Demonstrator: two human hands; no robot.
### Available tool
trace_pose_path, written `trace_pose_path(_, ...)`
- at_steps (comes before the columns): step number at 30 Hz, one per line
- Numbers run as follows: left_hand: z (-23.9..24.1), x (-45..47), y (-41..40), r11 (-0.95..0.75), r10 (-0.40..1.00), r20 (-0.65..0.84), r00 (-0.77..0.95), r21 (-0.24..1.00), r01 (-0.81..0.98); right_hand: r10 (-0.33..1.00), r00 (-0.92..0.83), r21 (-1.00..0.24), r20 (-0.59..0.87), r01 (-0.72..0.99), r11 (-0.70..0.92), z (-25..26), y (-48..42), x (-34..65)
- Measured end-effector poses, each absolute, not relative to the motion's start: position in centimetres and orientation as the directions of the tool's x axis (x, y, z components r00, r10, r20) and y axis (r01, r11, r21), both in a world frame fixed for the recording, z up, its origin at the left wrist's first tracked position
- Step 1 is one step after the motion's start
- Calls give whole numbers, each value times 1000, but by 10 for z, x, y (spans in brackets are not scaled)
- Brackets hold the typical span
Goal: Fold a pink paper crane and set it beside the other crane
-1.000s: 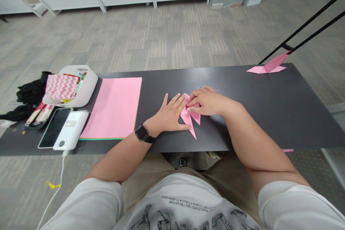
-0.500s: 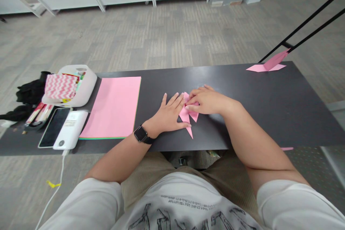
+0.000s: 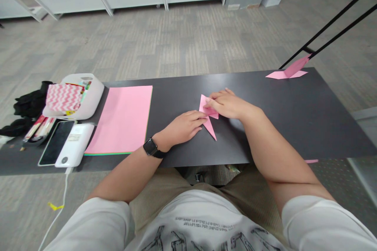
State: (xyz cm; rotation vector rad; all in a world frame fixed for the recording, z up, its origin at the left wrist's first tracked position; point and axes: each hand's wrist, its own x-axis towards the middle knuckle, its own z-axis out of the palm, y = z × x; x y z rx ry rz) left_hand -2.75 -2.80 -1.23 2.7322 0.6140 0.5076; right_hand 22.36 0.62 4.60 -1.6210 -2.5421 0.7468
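Observation:
A folded pink paper lies on the dark table in front of me, with pointed corners at its top and its lower end. My left hand, wearing a black watch, reaches in from the left. Its fingers are drawn together and their tips hold the paper's middle. From the right, my right hand is closed over the paper's upper part. Its thumb and fingertips press there, and the curled fingers hide part of the folds.
A stack of pink sheets lies to the left. Beyond it are a white basket, a phone and a white power bank with a cable. Another folded pink paper piece stands at the table's far right edge.
My left hand has gone from lying flat with spread fingers to fingers drawn together at the paper. The folded paper's lower point has swung slightly right and up; its shape looks narrower below.

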Motion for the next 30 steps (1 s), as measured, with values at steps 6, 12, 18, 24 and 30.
trace_pose_path(6,-8,-34,-30,-868,444,136,885,312,387,860,-451,-436,-238,841,320,48,5,222)
trace_pose_path(12,-2,-39,-28,-883,395,88,914,312,351,858,-445,-445,-255,842,305,48,6,223)
trace_pose_path(18,2,-32,-39,-892,398,157,904,296,341,865,-438,-434,-245,847,306,46,7,222)
trace_pose_path(24,6,-26,-48,-887,363,146,920,358,293,862,-441,-428,-250,849,310,46,6,221)
trace_pose_path(30,9,-29,-48,-906,342,119,932,307,293,858,-445,-421,-257,851,315,48,5,221)
